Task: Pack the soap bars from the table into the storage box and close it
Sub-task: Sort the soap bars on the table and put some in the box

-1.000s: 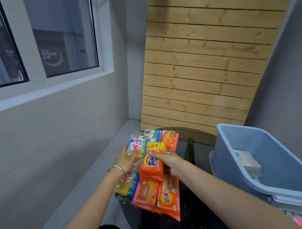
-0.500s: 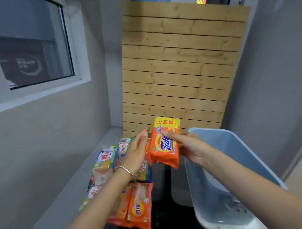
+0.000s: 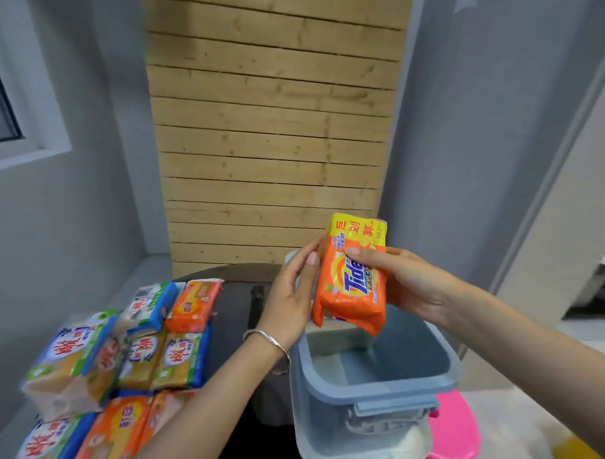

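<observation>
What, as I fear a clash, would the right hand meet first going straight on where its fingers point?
Probably the left hand, which touches the other edge of the Tide soap pack that the right hand grips; depth unclear.

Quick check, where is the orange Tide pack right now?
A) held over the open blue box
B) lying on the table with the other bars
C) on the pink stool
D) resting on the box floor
A: the right hand grips the Tide pack, left hand touching its edge, above the open storage box.
</observation>
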Motion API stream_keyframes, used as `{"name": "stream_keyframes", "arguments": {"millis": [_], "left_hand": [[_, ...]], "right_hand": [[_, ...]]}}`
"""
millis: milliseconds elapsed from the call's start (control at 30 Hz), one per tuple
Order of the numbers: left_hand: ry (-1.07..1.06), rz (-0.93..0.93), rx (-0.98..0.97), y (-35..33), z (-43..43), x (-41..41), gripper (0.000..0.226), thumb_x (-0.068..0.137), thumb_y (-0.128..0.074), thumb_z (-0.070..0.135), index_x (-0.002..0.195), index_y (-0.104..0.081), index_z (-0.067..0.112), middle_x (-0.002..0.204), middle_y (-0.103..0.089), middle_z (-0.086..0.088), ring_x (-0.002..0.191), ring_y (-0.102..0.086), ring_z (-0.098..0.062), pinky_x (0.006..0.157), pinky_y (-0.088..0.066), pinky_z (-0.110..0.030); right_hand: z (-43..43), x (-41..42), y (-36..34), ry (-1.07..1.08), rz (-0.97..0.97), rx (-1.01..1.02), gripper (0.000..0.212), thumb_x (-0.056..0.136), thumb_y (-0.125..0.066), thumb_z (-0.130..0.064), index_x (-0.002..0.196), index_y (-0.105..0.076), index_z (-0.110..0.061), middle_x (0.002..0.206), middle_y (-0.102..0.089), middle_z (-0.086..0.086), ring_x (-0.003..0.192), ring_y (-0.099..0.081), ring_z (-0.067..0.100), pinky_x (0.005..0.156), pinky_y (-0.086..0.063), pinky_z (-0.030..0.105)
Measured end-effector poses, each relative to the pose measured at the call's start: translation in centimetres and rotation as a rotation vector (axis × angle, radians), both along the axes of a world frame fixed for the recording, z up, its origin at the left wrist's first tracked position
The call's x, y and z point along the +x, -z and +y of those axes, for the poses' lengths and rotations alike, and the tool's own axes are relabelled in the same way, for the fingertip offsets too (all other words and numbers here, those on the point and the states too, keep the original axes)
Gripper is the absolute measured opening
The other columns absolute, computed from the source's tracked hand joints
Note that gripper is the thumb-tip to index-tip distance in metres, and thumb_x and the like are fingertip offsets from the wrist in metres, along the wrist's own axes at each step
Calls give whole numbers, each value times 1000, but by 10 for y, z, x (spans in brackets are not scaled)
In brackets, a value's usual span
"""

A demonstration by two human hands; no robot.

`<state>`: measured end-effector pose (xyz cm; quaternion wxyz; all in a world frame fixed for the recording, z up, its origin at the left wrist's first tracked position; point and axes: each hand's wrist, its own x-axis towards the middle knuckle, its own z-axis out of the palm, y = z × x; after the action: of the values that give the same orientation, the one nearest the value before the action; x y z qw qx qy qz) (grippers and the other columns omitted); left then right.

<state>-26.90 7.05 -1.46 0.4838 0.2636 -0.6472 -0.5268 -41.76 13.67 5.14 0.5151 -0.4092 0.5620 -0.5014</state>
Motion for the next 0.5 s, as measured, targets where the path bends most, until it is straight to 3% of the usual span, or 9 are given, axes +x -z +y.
{"name": "stream_keyframes", "arguments": {"millis": [67,100,167,233,367,433,500], "left_hand": [[-88,-76,25,14,-9,-5,44,91,-42,42,134,-39,36,141,-42,7,125,-43,-2,102,-37,-22],[-120,-101,71,21,-13,-6,50,92,-44,38,140,-31,30,140,-37,8,118,-43,6,96,-35,-13],[-93,-116,191,32,-22,-7,55,92,-48,28,142,-25,24,122,-45,12,85,-54,20,68,-38,4],[-32,-133,300,41,-28,-6,52,92,-49,25,139,-29,27,113,-56,11,72,-59,11,52,-44,-1],[30,-108,351,50,-41,-2,45,92,-48,23,133,-36,36,104,-65,10,81,-66,-5,66,-53,-20],[57,-116,352,51,-44,0,38,91,-49,24,124,-40,41,92,-69,16,73,-70,-3,58,-55,-18],[79,-113,362,51,-46,1,37,91,-49,23,122,-40,42,82,-70,18,67,-70,-2,52,-53,-17]], "right_hand": [[-1,-10,14,-3,-29,68,48,58,-76,-29,100,-68,-9,99,-72,13,80,-68,22,82,-56,32],[-1,-14,22,-7,-22,104,48,57,-76,-30,100,-68,-9,98,-72,13,79,-68,21,84,-55,33],[-1,-17,37,-34,16,179,50,56,-78,-30,101,-69,-11,100,-72,13,80,-68,21,91,-52,37],[-4,-17,51,-73,47,239,55,57,-79,-29,107,-66,-13,104,-72,13,84,-68,22,95,-50,41],[-14,-14,76,-113,22,352,78,69,-78,-14,133,-35,-27,108,-72,8,91,-70,24,83,-57,40],[-17,-11,84,-193,15,418,74,73,-77,-13,132,-36,-29,113,-71,6,96,-70,23,86,-57,42],[-20,-8,91,-264,9,472,54,76,-76,-14,120,-47,-27,108,-74,4,93,-71,21,89,-55,44]]}}
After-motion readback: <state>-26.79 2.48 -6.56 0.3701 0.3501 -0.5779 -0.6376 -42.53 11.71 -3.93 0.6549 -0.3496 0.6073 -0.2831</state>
